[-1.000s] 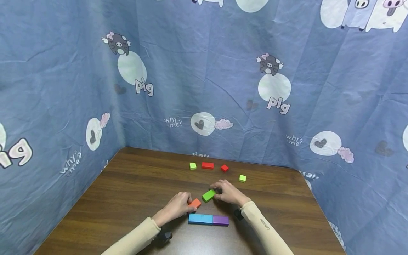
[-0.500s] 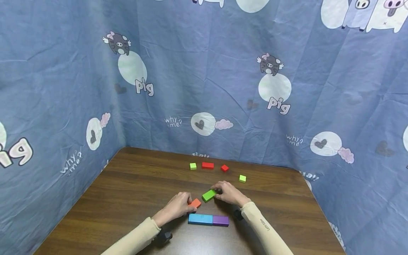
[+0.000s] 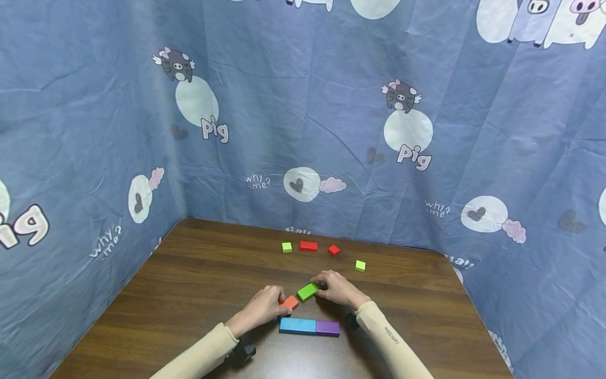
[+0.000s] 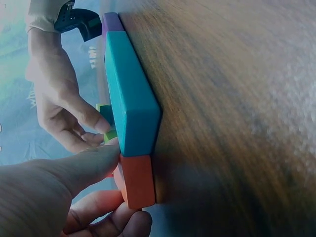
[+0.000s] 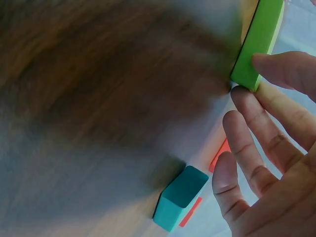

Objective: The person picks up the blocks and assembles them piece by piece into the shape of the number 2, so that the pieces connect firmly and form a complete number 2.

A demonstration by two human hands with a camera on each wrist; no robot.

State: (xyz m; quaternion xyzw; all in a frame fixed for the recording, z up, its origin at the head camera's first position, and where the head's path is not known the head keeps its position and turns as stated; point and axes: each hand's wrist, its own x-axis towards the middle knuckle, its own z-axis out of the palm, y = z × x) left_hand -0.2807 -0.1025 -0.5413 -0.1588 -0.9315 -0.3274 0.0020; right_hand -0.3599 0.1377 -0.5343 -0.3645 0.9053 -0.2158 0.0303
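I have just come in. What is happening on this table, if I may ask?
A person's left hand holds an orange box-shaped block, while the right hand pinches a green rectangular block close to it; I cannot tell if they touch. Nearer the person, a blue rectangular block and a purple rectangular block lie end to end on the brown wood-grain table. Toward the back edge lie a red rectangular block, a small red cube and two small yellow-green cubes.
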